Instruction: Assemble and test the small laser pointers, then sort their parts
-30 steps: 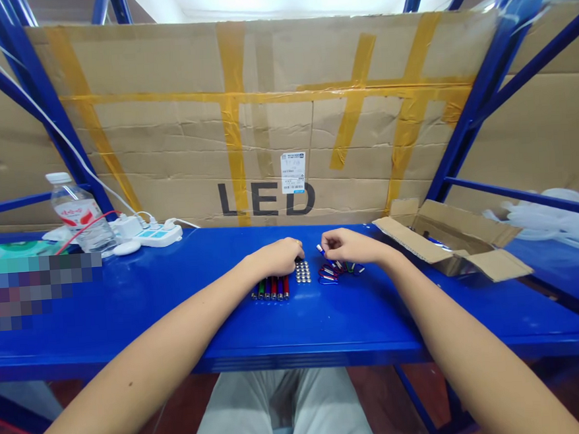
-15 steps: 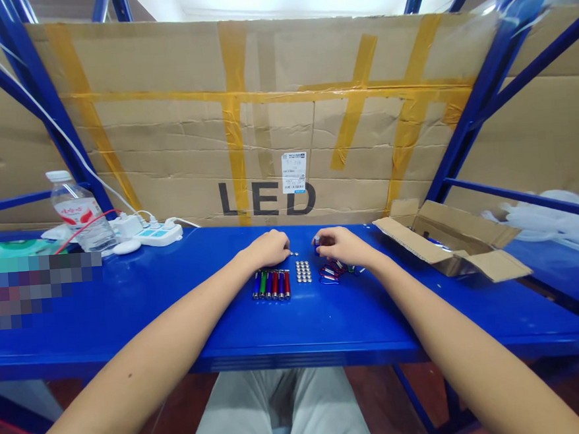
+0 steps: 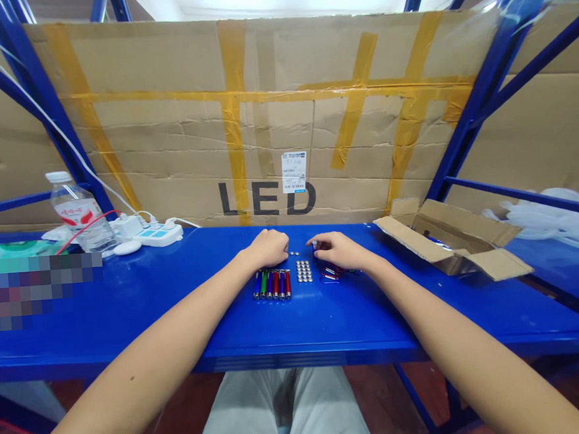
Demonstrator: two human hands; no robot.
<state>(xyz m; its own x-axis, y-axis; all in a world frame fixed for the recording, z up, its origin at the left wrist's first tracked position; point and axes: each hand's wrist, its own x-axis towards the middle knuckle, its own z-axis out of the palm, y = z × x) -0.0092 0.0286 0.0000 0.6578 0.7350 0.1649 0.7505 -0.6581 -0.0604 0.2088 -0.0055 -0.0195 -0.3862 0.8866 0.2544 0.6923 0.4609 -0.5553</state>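
Note:
My left hand (image 3: 268, 247) rests curled on the blue shelf (image 3: 177, 311), fingertips beside a few small silver button cells (image 3: 296, 252). Just in front of it lies a row of several small coloured tubes (image 3: 273, 284). A block of several more silver button cells (image 3: 303, 271) sits right of the tubes. My right hand (image 3: 334, 248) is pinched on a small blue piece with a silver tip (image 3: 314, 244), held just above the shelf. Under that hand lies a heap of red and blue carabiner clips (image 3: 332, 273).
An open cardboard box (image 3: 450, 245) stands to the right. At the left are a water bottle (image 3: 78, 214), a white power strip (image 3: 152, 234) with cables and a green pack. A taped cardboard sheet marked LED closes the back. Clear plastic bags lie far right.
My left hand drew back from the button cell block to the far side of the tubes, leaving a few cells by its fingertips. My right hand shifted slightly left with the small piece.

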